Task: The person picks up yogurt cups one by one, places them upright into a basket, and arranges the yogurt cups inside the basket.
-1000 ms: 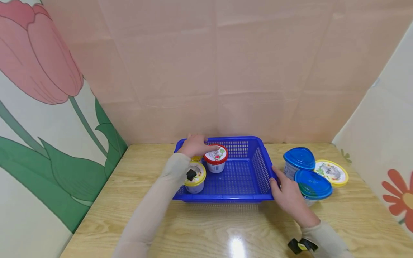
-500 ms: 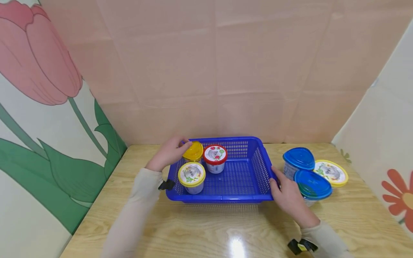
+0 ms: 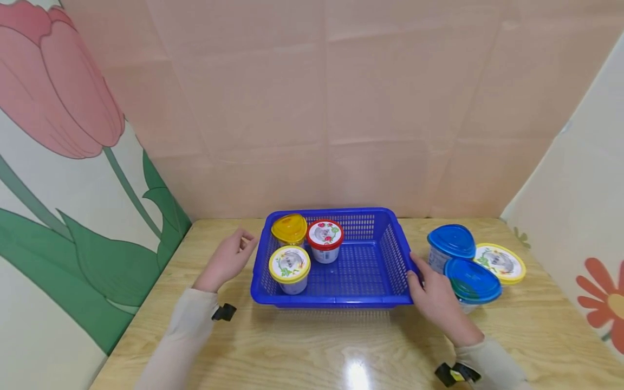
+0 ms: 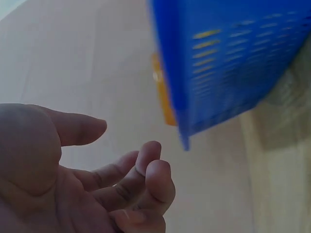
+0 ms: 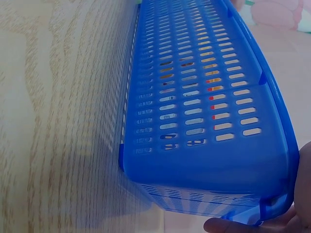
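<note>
A blue plastic basket [image 3: 358, 271] holds three lidded tubs at its left side. These are a tub with a clear yellow lid [image 3: 291, 227], a tub with a red-rimmed lid [image 3: 325, 234] and a tub with a yellow-rimmed lid [image 3: 290, 264]. My left hand [image 3: 229, 260] is just left of the basket, apart from it, with loosely bent fingers and nothing in them. In the left wrist view, a gap separates its fingertips [image 4: 158, 174] from the basket wall. My right hand [image 3: 436, 295] grips the basket's right rim; the right wrist view has a finger [image 5: 226, 225] under that rim.
Right of the basket stand two tubs with blue lids, one behind [image 3: 452, 240] and one in front [image 3: 473, 280]. Beside them is a yellow-rimmed lid [image 3: 502, 262]; what is under it cannot be told. A peach-covered wall [image 3: 322, 108] closes off the back of the wooden table [image 3: 312, 346].
My left hand has let go of the yellow-lidded tub at the basket's back left corner. It has moved left and toward me, out of the basket. My right hand stays on the rim.
</note>
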The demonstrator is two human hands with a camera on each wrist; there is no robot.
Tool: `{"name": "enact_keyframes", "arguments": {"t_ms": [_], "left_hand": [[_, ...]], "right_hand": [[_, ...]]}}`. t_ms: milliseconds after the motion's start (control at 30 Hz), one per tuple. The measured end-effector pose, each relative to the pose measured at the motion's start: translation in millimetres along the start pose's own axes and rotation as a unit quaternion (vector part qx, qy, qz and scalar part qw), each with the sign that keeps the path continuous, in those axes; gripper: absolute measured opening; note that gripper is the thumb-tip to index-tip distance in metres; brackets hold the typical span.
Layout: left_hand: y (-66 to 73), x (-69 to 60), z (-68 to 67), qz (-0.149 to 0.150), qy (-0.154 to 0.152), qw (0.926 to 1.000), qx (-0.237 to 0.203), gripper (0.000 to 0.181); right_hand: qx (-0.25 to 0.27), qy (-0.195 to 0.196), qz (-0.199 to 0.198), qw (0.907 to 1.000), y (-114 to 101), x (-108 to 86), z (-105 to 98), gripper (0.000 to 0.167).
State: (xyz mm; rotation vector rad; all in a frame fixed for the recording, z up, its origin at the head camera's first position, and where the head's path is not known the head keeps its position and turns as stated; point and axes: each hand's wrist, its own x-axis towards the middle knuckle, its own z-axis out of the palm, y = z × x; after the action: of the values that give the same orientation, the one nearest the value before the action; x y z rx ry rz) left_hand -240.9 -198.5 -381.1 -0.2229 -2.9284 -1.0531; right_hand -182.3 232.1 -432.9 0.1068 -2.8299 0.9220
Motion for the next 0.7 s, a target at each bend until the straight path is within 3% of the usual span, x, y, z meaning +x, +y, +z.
{"name": "enact_keyframes", "arguments": {"t_ms": [167,300,467,700], "left_hand": [[-17.4,0.0,15.5,-0.02,-0.001,0.9997,-0.016,0.049],[-25.1,0.6,28.3,-0.017,0.011,0.9994,-0.029,0.047],[-28.7,-0.4,40.6,-0.012,0.019,0.9983,-0.053,0.046],[-29.0,-1.4,46.5,0.001,0.036,0.9958,-0.084,0.046]], "right_hand": [[0.004,-0.004,0.004,1.0,-2,-0.8,0,0.053],[0.008,-0.006,0.008,0.9999,-2,-1.6,-1,0.053],[0.008,-0.012,0.015,0.9998,-2,-2.3,-1,0.054],[0.005,-0.015,0.016,0.9997,-1,-0.8,-2,0.054]]}}
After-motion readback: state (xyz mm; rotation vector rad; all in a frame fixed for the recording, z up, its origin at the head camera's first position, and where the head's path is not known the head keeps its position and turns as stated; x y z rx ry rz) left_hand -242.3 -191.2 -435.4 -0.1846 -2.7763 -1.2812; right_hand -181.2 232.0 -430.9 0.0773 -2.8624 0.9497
